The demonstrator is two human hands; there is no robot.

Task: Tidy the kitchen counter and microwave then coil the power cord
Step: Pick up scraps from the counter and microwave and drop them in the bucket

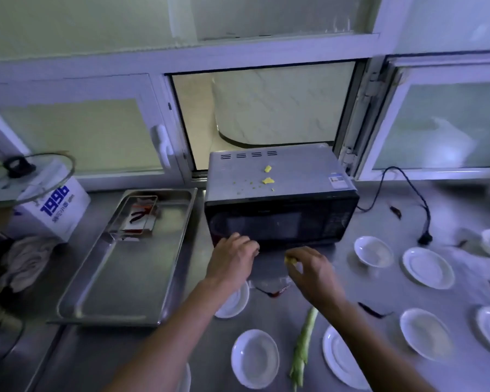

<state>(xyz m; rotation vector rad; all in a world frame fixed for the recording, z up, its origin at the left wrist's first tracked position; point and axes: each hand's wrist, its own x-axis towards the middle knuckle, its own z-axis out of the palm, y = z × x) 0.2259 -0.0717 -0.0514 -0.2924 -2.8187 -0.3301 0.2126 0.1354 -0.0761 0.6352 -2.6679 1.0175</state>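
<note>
Head view, centre frame: left hand (232,257) rests loosely curled at the microwave (280,199) door, right hand (311,268) pinches a yellow scrap (290,260); best clear the crumbs (268,181) on top before coiling the power cord (416,199) at right on the counter (317,301).

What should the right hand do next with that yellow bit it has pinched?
Probably drop the yellow scrap pinched in the right hand into the steel tray on the left, then return: more yellow crumbs lie on top of the microwave.
</note>
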